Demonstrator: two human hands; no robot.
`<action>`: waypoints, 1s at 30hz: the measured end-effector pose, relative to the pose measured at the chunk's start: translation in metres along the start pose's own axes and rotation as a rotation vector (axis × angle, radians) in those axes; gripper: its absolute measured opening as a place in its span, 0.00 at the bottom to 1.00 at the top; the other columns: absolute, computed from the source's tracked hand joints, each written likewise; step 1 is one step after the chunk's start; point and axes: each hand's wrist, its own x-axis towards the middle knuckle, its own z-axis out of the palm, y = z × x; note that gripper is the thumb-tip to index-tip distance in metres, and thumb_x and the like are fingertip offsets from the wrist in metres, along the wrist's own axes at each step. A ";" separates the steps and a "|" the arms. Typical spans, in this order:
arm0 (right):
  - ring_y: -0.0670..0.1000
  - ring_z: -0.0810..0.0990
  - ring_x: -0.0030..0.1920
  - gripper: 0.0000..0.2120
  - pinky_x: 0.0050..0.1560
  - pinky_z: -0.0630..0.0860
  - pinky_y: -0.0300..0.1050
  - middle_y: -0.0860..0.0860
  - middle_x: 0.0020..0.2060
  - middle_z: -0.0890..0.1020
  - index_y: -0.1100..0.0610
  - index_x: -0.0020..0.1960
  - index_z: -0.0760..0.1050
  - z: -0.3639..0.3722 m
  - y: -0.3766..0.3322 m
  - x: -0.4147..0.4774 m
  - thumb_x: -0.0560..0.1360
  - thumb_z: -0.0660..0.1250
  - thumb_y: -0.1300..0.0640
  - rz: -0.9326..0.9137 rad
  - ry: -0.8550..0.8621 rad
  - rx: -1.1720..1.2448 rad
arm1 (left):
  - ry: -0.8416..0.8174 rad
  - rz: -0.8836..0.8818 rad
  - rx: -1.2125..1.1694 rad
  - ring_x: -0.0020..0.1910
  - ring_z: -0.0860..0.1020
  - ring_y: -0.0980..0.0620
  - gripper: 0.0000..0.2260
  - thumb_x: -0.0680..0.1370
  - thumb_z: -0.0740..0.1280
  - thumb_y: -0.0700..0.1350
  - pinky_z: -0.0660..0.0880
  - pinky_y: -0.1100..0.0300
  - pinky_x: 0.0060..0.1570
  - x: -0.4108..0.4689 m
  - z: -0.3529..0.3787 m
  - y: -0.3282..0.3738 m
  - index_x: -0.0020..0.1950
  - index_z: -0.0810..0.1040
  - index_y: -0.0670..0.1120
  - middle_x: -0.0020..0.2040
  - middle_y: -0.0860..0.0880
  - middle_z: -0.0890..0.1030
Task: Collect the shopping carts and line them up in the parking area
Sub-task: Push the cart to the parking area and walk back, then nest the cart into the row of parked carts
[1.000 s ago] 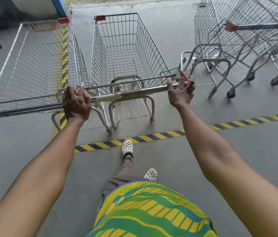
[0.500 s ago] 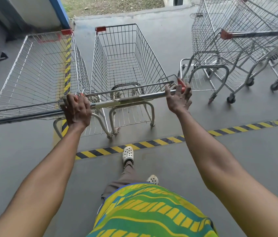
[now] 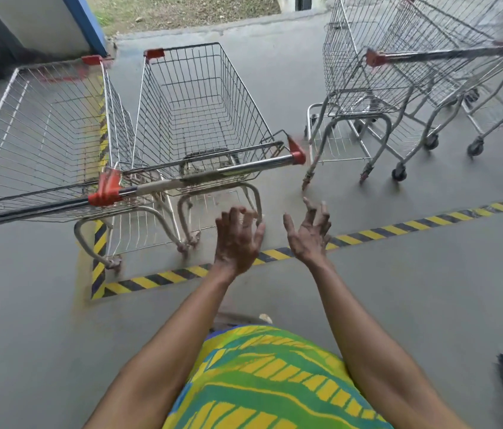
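From the head view, both hands hung free in the middle of the frame, gripping nothing: the left hand (image 3: 238,239) had its fingers spread and slightly bent, the right hand (image 3: 309,233) was turned palm-inward with fingers splayed, and the two were near each other but apart. The middle cart (image 3: 194,119) stood at about twelve o'clock from the hands, its chrome handle (image 3: 213,173) with red end caps lying crosswise just beyond the fingertips, untouched. Just beside it, at ten o'clock, sat the left cart (image 3: 43,128), its basket wall close against the middle cart's and its dark handle reaching toward the left edge; whether the two baskets touched could not be told. Both carts sat inside the yellow-and-black floor stripe (image 3: 367,235), which ran from three o'clock across under the hands and turned a corner at eight o'clock. At two o'clock, well apart from the parked pair, a cluster of loose carts (image 3: 377,66) stood at odd angles — not yet lined up, so the job looked only partly done. The risks, as a judgement: the middle cart, with no hand on it, could roll on its castors and drift out of line or knock the left cart askew; the loose carts were tangled close together, so pulling one could drag or tip its neighbour; and the cart legs stood near the person's feet — a careless step could catch a wheel
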 end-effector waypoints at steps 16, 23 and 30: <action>0.56 0.49 0.79 0.26 0.75 0.59 0.60 0.50 0.80 0.46 0.46 0.74 0.66 -0.109 0.094 0.120 0.81 0.62 0.36 0.128 0.075 0.080 | -0.255 -0.034 -0.372 0.64 0.71 0.48 0.16 0.82 0.61 0.52 0.71 0.52 0.65 0.128 0.135 0.137 0.67 0.78 0.49 0.61 0.48 0.80; 0.57 0.52 0.80 0.24 0.78 0.56 0.55 0.54 0.80 0.50 0.47 0.71 0.71 -0.211 0.141 0.225 0.80 0.65 0.37 0.283 0.150 0.147 | -0.324 0.150 -0.448 0.63 0.73 0.45 0.14 0.82 0.62 0.51 0.70 0.51 0.65 0.285 0.213 0.276 0.64 0.79 0.48 0.58 0.47 0.81; 0.56 0.56 0.78 0.19 0.77 0.57 0.48 0.56 0.78 0.57 0.49 0.67 0.76 -0.285 0.176 0.287 0.80 0.67 0.42 0.443 0.235 0.268 | -0.254 0.221 -0.512 0.58 0.75 0.44 0.10 0.81 0.65 0.47 0.69 0.54 0.61 0.390 0.244 0.365 0.58 0.81 0.47 0.54 0.47 0.82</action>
